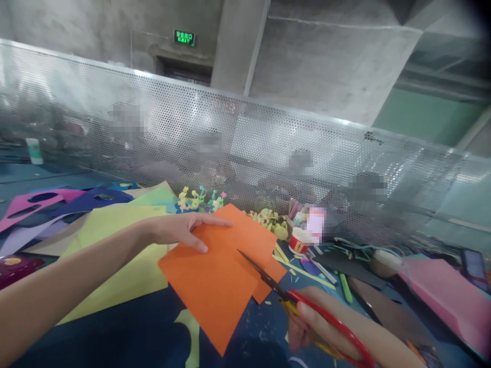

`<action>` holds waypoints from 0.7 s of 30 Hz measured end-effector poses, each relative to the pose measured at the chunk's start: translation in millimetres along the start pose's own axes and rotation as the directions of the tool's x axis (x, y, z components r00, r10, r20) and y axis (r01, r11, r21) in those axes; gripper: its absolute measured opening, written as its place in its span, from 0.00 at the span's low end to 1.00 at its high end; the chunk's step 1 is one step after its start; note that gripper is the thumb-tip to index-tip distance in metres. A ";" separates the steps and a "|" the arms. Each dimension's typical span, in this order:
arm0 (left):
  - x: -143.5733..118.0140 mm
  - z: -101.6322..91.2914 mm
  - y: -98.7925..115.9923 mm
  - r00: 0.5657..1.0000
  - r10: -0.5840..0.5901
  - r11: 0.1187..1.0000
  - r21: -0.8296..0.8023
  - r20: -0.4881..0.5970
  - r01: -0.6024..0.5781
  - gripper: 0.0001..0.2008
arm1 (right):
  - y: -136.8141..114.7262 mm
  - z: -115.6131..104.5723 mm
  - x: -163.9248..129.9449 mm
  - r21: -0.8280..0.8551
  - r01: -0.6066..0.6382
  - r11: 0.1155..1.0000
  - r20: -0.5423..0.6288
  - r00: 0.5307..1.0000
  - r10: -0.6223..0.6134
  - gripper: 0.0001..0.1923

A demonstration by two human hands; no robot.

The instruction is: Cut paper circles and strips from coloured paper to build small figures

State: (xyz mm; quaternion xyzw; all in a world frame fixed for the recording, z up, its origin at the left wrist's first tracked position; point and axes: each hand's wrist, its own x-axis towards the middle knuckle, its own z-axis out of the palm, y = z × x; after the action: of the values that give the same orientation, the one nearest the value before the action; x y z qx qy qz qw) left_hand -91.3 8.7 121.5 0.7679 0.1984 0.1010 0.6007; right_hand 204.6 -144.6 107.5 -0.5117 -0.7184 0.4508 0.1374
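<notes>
Left hand (180, 231) lies flat and open on the far left corner of the orange paper (215, 276), fingers spread and thumb tucked under the edge, apparently to pin the sheet so it does not slide while it is cut. Beneath and to the left of the orange paper a large yellow-green sheet (111, 255) covers the dark blue table (126, 327), and beyond that, further left, purple and magenta sheets with oval holes (46, 202) lie fanned out. To the right of the orange paper a pink sheet (448, 296) rests at the table's edge, well apart from the work. Behind everything runs a perforated metal screen (245, 148). Right hand (318, 327) comes in from the lower right of the orange paper, fingers closed through the red handles of the scissors (284, 294), whose dark blades stand parted with the tip over the sheet's right side, beside a smaller orange flap hanging there. Just beyond the orange paper's far right corner sit a small red-and-white cup (299, 241), a heap of yellow-green paper cutouts (270, 220), loose yellow strips (295, 268) and a green pen (346, 289).
</notes>
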 end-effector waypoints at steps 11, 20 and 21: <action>0.0 4.1 1.5 1.000 0.023 0.992 0.127 0.016 -0.025 0.36 | -11.0 13.1 -2.8 -0.105 -0.062 0.993 -0.024 0.998 0.059 0.36; -1.1 10.1 9.7 0.996 0.085 0.941 0.327 0.008 -0.083 0.35 | -13.7 22.3 0.4 -0.029 0.006 1.000 -0.059 0.998 -0.008 0.36; -1.2 10.9 10.7 0.996 0.086 0.937 0.337 0.019 -0.087 0.35 | -12.0 22.8 0.9 -0.047 0.013 0.999 -0.064 0.998 -0.016 0.36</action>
State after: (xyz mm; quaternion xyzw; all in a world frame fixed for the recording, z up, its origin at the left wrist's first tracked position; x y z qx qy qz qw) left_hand -86.1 -3.5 129.1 0.8676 0.1777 0.0905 0.4556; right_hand 181.8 -156.2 104.1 -0.5239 -0.7275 0.4162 0.1518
